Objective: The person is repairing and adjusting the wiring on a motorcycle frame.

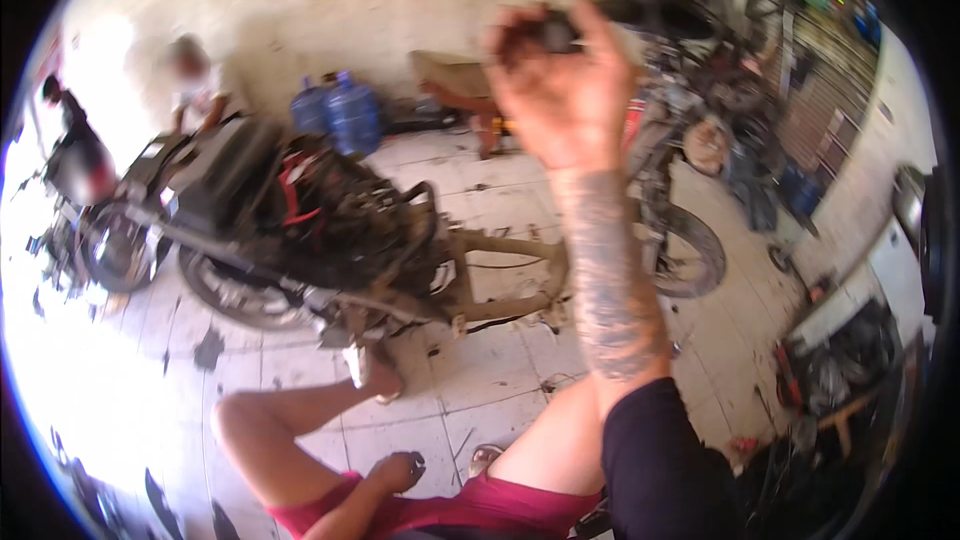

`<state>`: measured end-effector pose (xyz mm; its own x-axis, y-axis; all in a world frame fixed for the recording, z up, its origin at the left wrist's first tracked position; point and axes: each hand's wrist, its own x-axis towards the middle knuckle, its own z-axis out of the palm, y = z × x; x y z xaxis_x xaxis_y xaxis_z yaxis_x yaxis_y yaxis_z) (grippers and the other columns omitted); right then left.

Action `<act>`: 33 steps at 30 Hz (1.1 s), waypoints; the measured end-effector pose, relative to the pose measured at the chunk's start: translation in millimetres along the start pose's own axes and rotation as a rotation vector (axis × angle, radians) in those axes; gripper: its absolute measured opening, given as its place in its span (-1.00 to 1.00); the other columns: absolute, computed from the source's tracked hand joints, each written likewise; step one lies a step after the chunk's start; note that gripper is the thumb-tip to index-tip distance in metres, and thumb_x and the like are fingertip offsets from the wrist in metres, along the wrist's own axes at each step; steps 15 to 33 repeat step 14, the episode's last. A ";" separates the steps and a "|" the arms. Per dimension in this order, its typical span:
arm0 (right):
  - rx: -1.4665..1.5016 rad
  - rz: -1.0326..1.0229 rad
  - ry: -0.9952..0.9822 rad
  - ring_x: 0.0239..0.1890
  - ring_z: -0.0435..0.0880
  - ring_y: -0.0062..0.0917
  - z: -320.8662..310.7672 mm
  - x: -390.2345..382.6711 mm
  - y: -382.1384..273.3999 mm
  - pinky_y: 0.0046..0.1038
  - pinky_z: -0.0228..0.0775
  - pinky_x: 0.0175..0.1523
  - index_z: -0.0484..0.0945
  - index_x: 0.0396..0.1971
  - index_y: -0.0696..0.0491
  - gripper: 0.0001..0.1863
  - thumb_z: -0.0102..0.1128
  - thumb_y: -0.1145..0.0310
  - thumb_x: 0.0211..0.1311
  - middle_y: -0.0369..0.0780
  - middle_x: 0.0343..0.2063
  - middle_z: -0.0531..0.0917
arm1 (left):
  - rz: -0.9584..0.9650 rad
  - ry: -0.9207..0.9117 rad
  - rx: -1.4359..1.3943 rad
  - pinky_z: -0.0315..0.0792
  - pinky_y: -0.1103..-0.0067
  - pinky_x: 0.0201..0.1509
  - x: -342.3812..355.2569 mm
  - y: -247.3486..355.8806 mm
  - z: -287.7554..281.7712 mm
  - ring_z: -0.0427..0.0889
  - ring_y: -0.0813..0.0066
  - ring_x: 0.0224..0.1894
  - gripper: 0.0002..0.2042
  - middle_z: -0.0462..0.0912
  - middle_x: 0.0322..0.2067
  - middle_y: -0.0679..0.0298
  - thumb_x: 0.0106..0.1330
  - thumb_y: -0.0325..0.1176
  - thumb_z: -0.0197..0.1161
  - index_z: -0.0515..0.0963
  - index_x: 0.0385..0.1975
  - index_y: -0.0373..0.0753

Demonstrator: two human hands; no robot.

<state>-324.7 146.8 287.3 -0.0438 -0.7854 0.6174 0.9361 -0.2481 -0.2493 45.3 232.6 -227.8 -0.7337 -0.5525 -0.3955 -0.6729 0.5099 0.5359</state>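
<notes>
My right hand (560, 90) is raised high in front of me, its tattooed forearm upright. Its fingers pinch a small dark part (556, 33) at the fingertips; the blur hides what the part is. My left hand (400, 470), smudged with dark grease, rests low by my thigh with its fingers curled in, and I see nothing in it. I sit in red shorts with my bare knee (235, 420) bent to the left. A stripped, dirty motorcycle (300, 220) lies on the tiled floor just beyond my foot.
Two blue water jugs (340, 112) stand against the back wall beside a low wooden bench (450, 80). Another person (190, 75) is at the far left. A second motorcycle (680, 190) and piled parts (840, 360) crowd the right side.
</notes>
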 end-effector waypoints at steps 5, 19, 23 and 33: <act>-0.208 -0.018 0.047 -0.12 0.59 -0.33 58.4 -38.0 -45.8 -0.27 0.48 0.12 0.38 0.02 0.31 -0.54 0.26 0.32 0.28 -0.13 -0.29 0.57 | -0.088 0.032 0.013 0.56 0.23 -0.04 -13.0 11.9 -15.3 0.70 0.03 -0.14 -0.69 0.73 -0.22 0.07 0.32 -0.15 0.20 0.60 -0.06 -0.20; -1.197 -0.166 0.392 -0.31 0.43 -0.48 105.0 -33.5 -275.7 -0.34 0.31 -0.01 -0.15 0.46 0.23 -0.14 0.08 0.11 0.42 -0.27 -0.40 0.40 | -0.022 -0.133 0.052 0.48 0.17 0.11 -22.6 29.4 -29.7 0.59 -0.03 0.06 -0.65 0.63 -0.03 -0.05 0.38 -0.13 0.11 0.55 0.05 -0.17; -1.197 -0.166 0.392 -0.31 0.43 -0.48 105.0 -33.5 -275.7 -0.34 0.31 -0.01 -0.15 0.46 0.23 -0.14 0.08 0.11 0.42 -0.27 -0.40 0.40 | -0.022 -0.133 0.052 0.48 0.17 0.11 -22.6 29.4 -29.7 0.59 -0.03 0.06 -0.65 0.63 -0.03 -0.05 0.38 -0.13 0.11 0.55 0.05 -0.17; -1.197 -0.166 0.392 -0.31 0.43 -0.48 105.0 -33.5 -275.7 -0.34 0.31 -0.01 -0.15 0.46 0.23 -0.14 0.08 0.11 0.42 -0.27 -0.40 0.40 | -0.022 -0.133 0.052 0.48 0.17 0.11 -22.6 29.4 -29.7 0.59 -0.03 0.06 -0.65 0.63 -0.03 -0.05 0.38 -0.13 0.11 0.55 0.05 -0.17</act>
